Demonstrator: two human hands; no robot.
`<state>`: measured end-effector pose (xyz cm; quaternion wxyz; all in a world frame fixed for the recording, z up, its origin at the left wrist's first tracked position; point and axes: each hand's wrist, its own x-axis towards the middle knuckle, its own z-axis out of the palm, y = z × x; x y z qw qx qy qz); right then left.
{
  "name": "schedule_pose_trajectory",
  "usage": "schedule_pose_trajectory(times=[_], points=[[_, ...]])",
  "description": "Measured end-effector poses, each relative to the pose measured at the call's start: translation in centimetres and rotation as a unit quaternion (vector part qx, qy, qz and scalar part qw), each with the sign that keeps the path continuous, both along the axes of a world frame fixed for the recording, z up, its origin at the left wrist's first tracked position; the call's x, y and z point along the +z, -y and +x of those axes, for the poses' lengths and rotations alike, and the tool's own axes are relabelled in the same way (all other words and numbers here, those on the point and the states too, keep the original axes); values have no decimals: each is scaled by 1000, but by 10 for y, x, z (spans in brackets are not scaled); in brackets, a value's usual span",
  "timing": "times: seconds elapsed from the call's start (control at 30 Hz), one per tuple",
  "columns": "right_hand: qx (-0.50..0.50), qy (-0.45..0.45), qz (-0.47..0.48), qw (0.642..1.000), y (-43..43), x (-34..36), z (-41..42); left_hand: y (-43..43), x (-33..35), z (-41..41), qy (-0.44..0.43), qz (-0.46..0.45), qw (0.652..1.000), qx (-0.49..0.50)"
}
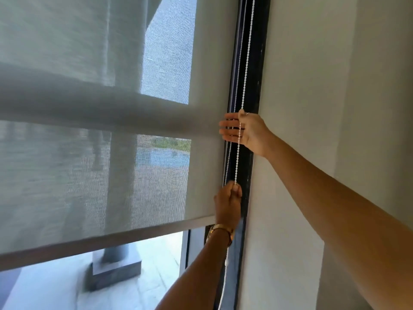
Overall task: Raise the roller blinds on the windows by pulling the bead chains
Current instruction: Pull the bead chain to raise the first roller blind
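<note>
A grey mesh roller blind [111,175] covers most of the window, and its bottom bar [107,241] hangs a little above the sill with bare glass below. A white bead chain [247,63] runs down the dark window frame at the blind's right edge. My right hand [245,130] is high up, with thumb and forefinger pinched on the front strand and the other fingers spread. My left hand [229,202], with a gold watch on its wrist, is fisted around the same strand lower down. The chain hangs slack below that fist.
A plain white wall [301,108] stands right of the dark frame [259,63]. Through the glass I see a pillar base [116,269] on paving outside. My right forearm crosses the wall diagonally.
</note>
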<state>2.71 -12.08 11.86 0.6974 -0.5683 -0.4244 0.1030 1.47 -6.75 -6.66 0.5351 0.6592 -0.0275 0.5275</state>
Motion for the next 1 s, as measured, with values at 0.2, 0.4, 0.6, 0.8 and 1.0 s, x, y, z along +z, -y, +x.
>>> schedule_pose_trajectory(times=[0.2,0.4,0.6,0.8,1.0], points=[[-122,39,90,988,-12,-8,10,-8,-30,5,-72,-9,997,-27],[-207,130,128,961,-24,-28,18,-13,-28,4,-157,-18,977,-146],[-233,146,130,953,-28,-76,31,-33,-52,-6,-266,26,949,-167],[-236,120,128,956,-30,-120,31,-57,-67,-14,-316,-33,931,-182],[-230,93,127,960,-32,-163,29,-69,10,-12,-240,-81,948,-191]])
